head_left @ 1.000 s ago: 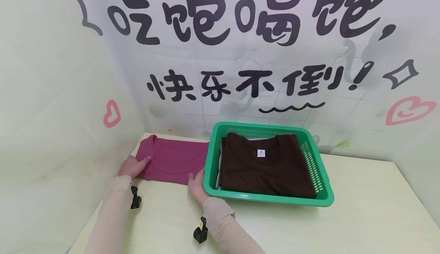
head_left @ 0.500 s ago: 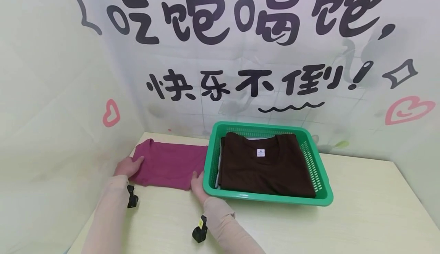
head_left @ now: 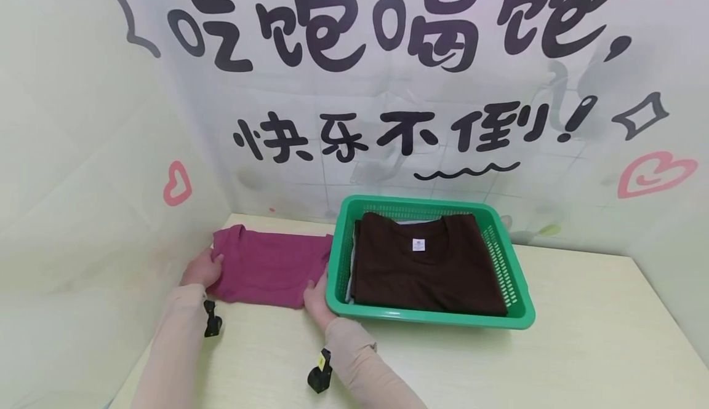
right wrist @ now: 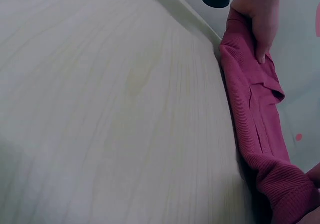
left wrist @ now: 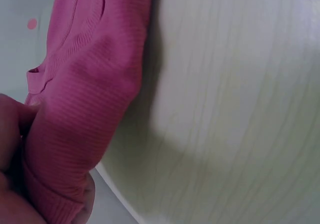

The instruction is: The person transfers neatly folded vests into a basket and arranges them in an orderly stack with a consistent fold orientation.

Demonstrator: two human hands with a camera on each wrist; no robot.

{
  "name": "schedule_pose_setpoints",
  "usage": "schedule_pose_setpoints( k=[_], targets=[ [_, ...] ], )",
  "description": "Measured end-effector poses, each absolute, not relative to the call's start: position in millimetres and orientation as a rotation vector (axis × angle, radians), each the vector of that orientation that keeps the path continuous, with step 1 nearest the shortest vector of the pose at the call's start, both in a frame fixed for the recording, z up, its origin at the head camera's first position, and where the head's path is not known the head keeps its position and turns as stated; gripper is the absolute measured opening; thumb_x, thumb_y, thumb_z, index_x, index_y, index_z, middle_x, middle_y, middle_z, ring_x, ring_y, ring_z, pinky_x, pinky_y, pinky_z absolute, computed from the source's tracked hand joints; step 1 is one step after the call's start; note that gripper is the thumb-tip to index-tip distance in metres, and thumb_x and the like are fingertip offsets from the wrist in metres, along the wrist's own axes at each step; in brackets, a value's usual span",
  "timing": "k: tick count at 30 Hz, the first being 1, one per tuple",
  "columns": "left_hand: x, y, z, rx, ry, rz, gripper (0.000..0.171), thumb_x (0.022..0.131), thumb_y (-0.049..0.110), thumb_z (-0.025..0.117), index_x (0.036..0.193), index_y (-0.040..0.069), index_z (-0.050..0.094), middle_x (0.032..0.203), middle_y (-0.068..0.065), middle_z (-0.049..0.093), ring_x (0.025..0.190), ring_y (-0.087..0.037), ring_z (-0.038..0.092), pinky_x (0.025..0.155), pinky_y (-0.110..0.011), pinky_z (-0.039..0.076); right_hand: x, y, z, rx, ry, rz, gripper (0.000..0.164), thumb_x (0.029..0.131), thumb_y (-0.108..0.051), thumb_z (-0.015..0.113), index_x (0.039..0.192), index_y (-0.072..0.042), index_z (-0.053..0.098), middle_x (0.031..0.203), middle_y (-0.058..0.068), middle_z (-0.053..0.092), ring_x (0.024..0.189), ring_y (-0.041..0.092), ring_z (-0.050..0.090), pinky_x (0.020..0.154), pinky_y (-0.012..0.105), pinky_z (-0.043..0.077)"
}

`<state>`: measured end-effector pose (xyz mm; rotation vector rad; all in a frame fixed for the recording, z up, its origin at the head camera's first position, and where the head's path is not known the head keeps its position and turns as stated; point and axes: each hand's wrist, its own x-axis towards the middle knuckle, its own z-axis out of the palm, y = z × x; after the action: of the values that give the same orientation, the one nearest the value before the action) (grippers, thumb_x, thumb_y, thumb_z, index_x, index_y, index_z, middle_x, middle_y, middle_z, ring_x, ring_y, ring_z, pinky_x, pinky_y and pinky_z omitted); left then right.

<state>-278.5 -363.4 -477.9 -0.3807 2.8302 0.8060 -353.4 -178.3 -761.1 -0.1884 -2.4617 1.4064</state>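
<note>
A folded magenta ribbed shirt (head_left: 271, 267) lies at the back left of the table, its neckline facing up. My left hand (head_left: 202, 269) grips its left end, thumb on top and fingers underneath; the left wrist view shows the cloth bunched (left wrist: 80, 124) in that grip. At the shirt's near right corner my right hand (head_left: 317, 301) pinches the fabric, close against the basket's left side. In the right wrist view, only part of the right hand (right wrist: 314, 204) shows at the edge, with the left hand (right wrist: 256, 22) holding the far end.
A green plastic basket (head_left: 426, 317) stands right beside the shirt. Inside it lies a folded dark brown shirt (head_left: 426, 280) with a white neck label, over something light grey. Walls border the pale wooden table (head_left: 266, 360) at the back and left.
The magenta shirt's left end and near edge have shifted slightly left and toward me, along with my left hand. My right hand stays by the basket, which has not moved on the table.
</note>
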Motion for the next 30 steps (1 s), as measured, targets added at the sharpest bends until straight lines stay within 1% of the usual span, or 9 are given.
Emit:
schedule_pose_setpoints(
  k=[1,3,5,8,9,12,14,22,30],
  targets=[
    [-278.2,-363.6,-477.2,-0.384,2.836,0.805,0.036,0.096,0.018,0.031,0.11,-0.014,0.039,0.101,-0.031,0.048,0.086,-0.038,0.048,0.073,-0.044,0.042,-354.9,-179.2,-763.4,-0.154,-2.443,1.438,0.064,0.093,-0.027,0.045,0.146,-0.023,0.01,0.145,0.003,0.026,0.134,0.015,0.018,0.108,0.022,0.014],
    [-277.5,-363.8,-476.0,-0.41,2.839,0.798,0.036,0.096,0.019,0.031,0.113,-0.013,0.038,0.106,-0.033,0.047,0.088,-0.039,0.048,0.072,-0.045,0.042,-338.3,-175.2,-721.9,-0.074,-2.412,1.506,0.065,0.09,-0.012,0.048,0.145,-0.013,0.014,0.142,0.01,0.029,0.134,0.018,0.021,0.108,0.022,0.015],
    [-276.7,-364.8,-475.6,-0.434,2.849,0.798,0.036,0.096,0.019,0.03,0.113,-0.012,0.038,0.109,-0.035,0.046,0.089,-0.04,0.048,0.072,-0.045,0.041,-319.4,-168.9,-684.7,0.047,-2.322,1.563,0.06,0.092,-0.009,0.045,0.144,-0.008,0.015,0.139,0.015,0.03,0.133,0.017,0.022,0.106,0.016,0.013],
    [-275.2,-366.2,-473.9,-0.481,2.858,0.802,0.034,0.096,0.02,0.029,0.112,-0.009,0.038,0.109,-0.034,0.046,0.088,-0.04,0.048,0.069,-0.044,0.04,-280.4,-151.8,-600.6,0.149,-2.272,1.702,0.052,0.092,-0.003,0.043,0.139,0.002,0.022,0.135,0.023,0.034,0.131,0.027,0.028,0.108,0.03,0.022],
    [-274.8,-366.6,-473.0,-0.493,2.862,0.808,0.033,0.097,0.02,0.029,0.112,-0.009,0.038,0.11,-0.034,0.046,0.088,-0.041,0.048,0.069,-0.044,0.04,-276.3,-148.1,-592.7,0.152,-2.255,1.763,0.051,0.092,-0.003,0.043,0.138,0.003,0.024,0.133,0.023,0.036,0.13,0.028,0.029,0.107,0.031,0.024],
    [-273.3,-366.9,-469.1,-0.515,2.868,0.834,0.033,0.097,0.02,0.029,0.111,-0.008,0.039,0.109,-0.033,0.046,0.089,-0.041,0.048,0.068,-0.044,0.04,-245.8,-135.1,-521.4,0.09,-2.312,1.893,0.05,0.086,0.005,0.049,0.133,0.01,0.032,0.131,0.026,0.039,0.125,0.038,0.033,0.103,0.046,0.03],
    [-272.6,-367.6,-467.0,-0.52,2.868,0.854,0.034,0.097,0.021,0.029,0.11,-0.008,0.039,0.108,-0.033,0.045,0.088,-0.041,0.047,0.068,-0.044,0.039,-237.2,-132.3,-499.9,0.082,-2.362,1.872,0.049,0.084,0.007,0.051,0.13,0.011,0.035,0.129,0.027,0.041,0.123,0.039,0.036,0.101,0.045,0.032],
    [-267.6,-371.2,-460.4,-0.53,2.904,0.874,0.038,0.096,0.021,0.028,0.117,-0.01,0.037,0.117,-0.035,0.042,0.101,-0.048,0.045,0.076,-0.05,0.04,-228.0,-132.9,-473.9,0.117,-2.493,1.722,0.051,0.083,0.004,0.055,0.132,0.005,0.039,0.13,0.019,0.046,0.122,0.031,0.042,0.1,0.038,0.036],
    [-264.4,-370.6,-444.8,-0.482,2.962,0.878,0.038,0.097,0.024,0.028,0.112,-0.009,0.039,0.114,-0.036,0.044,0.095,-0.048,0.047,0.07,-0.049,0.04,-225.5,-132.5,-458.8,0.159,-2.464,1.757,0.052,0.085,0.004,0.053,0.134,0.003,0.036,0.133,0.018,0.044,0.124,0.03,0.04,0.101,0.039,0.034]
  ],
)
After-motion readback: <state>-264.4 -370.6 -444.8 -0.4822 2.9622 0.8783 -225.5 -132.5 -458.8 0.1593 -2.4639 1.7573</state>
